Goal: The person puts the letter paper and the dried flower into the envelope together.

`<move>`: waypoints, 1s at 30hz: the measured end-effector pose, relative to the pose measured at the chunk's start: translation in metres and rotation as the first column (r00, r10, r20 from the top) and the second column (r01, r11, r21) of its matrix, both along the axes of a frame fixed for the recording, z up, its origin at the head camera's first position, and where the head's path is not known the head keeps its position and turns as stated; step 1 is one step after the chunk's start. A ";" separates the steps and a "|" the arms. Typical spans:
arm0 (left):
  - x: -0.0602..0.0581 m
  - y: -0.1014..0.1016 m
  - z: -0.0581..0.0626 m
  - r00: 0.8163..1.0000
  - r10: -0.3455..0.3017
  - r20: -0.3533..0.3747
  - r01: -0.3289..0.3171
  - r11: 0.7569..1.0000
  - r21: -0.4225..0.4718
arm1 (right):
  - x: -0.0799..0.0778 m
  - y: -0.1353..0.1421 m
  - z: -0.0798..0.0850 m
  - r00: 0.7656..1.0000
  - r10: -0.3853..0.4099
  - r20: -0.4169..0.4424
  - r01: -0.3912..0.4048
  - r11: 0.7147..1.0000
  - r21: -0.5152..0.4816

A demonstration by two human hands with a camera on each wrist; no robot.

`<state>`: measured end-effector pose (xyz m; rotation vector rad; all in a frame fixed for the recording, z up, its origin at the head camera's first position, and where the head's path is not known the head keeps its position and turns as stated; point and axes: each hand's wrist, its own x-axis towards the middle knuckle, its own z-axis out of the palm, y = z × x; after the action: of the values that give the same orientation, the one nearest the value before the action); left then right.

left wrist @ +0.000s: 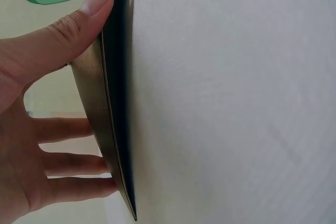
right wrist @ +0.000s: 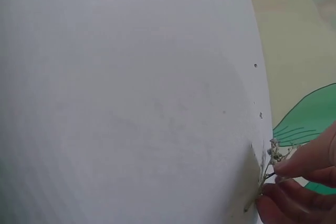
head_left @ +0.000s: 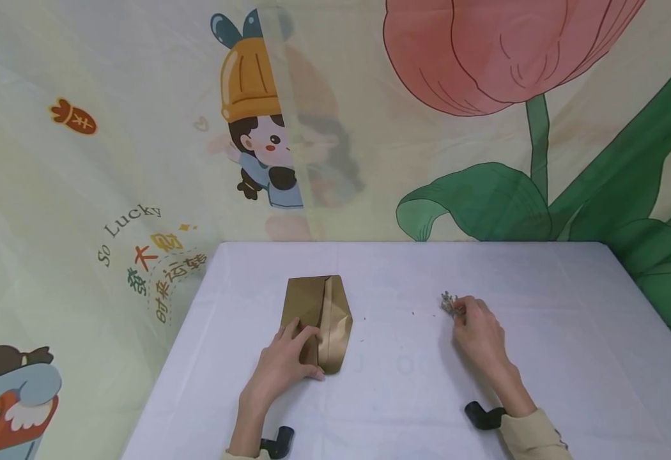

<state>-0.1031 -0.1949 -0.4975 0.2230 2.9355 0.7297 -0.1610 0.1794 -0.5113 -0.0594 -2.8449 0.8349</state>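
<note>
A gold envelope [head_left: 303,300] lies left of the table's middle, its pointed flap side facing right. My left hand [head_left: 286,361] rests on its lower part with fingers spread. In the left wrist view the thumb [left wrist: 97,1] lies along the envelope's edge, and the other fingers reach its surface nearly straight. To the right, my right hand [head_left: 479,332] pinches a small sprig of dried flowers [head_left: 449,303] between thumb and fingertips, low over the table. The right wrist view shows the sprig's thin stem [right wrist: 269,174] between the fingertips.
Tiny dark crumbs [head_left: 413,313] dot the white tablecloth [head_left: 404,409] between the envelope and the sprig. Black wrist mounts [head_left: 485,416] sit at both wrists. A printed curtain [head_left: 341,128] hangs behind the table and along its left.
</note>
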 end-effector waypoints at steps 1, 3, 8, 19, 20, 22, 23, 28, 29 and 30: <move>0.000 0.000 0.000 1.000 0.000 -0.003 0.000 1.000 -0.001 | 0.000 -0.001 0.000 1.000 0.009 -0.001 -0.009 1.000 -0.007; 0.000 0.000 0.000 1.000 0.000 -0.009 0.000 1.000 0.000 | 0.000 -0.002 0.001 1.000 0.028 -0.005 -0.028 0.999 -0.019; 0.000 0.000 -0.001 1.000 -0.002 -0.014 0.002 1.000 -0.002 | 0.000 -0.005 0.001 0.999 0.054 0.005 -0.053 0.997 -0.048; 0.001 -0.001 -0.003 1.000 0.003 -0.011 -0.003 1.000 0.004 | 0.003 -0.016 0.000 0.994 0.108 -0.020 -0.109 0.992 -0.070; 0.001 -0.001 -0.003 1.000 0.003 -0.010 -0.003 1.000 0.004 | 0.003 -0.018 0.000 0.994 0.111 -0.016 -0.112 0.991 -0.073; 0.001 -0.001 -0.003 1.000 0.001 -0.009 -0.001 1.000 0.006 | 0.004 -0.020 0.001 0.993 0.114 -0.009 -0.114 0.990 -0.077; 0.002 -0.001 -0.003 1.000 0.000 -0.009 0.000 1.000 0.007 | 0.004 -0.021 0.001 0.993 0.114 -0.006 -0.115 0.990 -0.080; 0.002 0.000 -0.001 1.000 -0.003 -0.017 0.003 1.000 0.012 | 0.003 -0.026 0.002 0.993 0.121 0.014 -0.120 0.990 -0.077; 0.002 -0.001 -0.001 1.000 -0.003 -0.018 0.003 1.000 0.013 | 0.003 -0.027 0.002 0.992 0.123 0.017 -0.122 0.990 -0.076; 0.002 -0.001 -0.001 1.000 -0.003 -0.019 0.003 1.000 0.012 | 0.003 -0.028 0.002 0.992 0.125 0.020 -0.123 0.990 -0.073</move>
<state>-0.1012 -0.1957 -0.4985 0.2363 2.9487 0.7497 -0.1580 0.1512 -0.5089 0.0994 -2.8652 0.9677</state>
